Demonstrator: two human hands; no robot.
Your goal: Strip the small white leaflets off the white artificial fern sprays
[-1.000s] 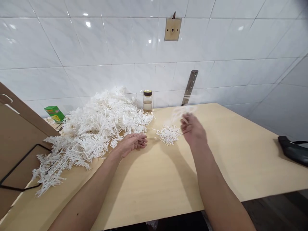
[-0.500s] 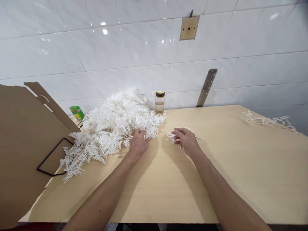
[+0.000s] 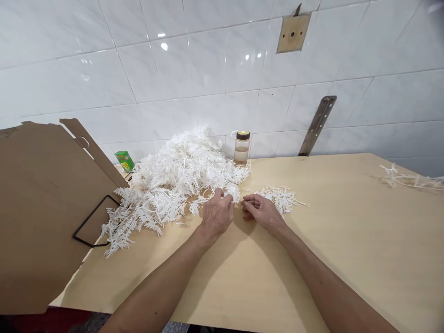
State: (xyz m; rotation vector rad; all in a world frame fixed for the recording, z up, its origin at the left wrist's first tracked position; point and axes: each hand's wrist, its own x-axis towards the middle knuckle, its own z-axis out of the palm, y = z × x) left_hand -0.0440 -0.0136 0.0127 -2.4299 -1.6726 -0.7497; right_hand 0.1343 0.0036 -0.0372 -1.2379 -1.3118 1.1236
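A large heap of white branching sprigs [image 3: 187,162] lies on the left half of the wooden table [image 3: 347,240]. At its right edge, my left hand [image 3: 218,212] is closed on a white sprig, whose thin stem curves out beside the fingers. My right hand [image 3: 262,212] faces it across a small gap, thumb and fingertips pinched together; whatever is between them is too small to make out. Just behind my right hand is a small pile of white sprigs [image 3: 282,198].
A brown cardboard box [image 3: 45,208] with a black wire frame [image 3: 83,240] stands at the left. Behind the heap are a green box [image 3: 125,160] and a lidded jar [image 3: 242,149]. More white stems [image 3: 412,179] lie far right. A metal bracket [image 3: 318,125] leans against the tiled wall.
My left hand has closed on a sprig and come away from the heap toward my right hand. My right hand's fingers have drawn together, uncovering the small pile. The view has shifted left.
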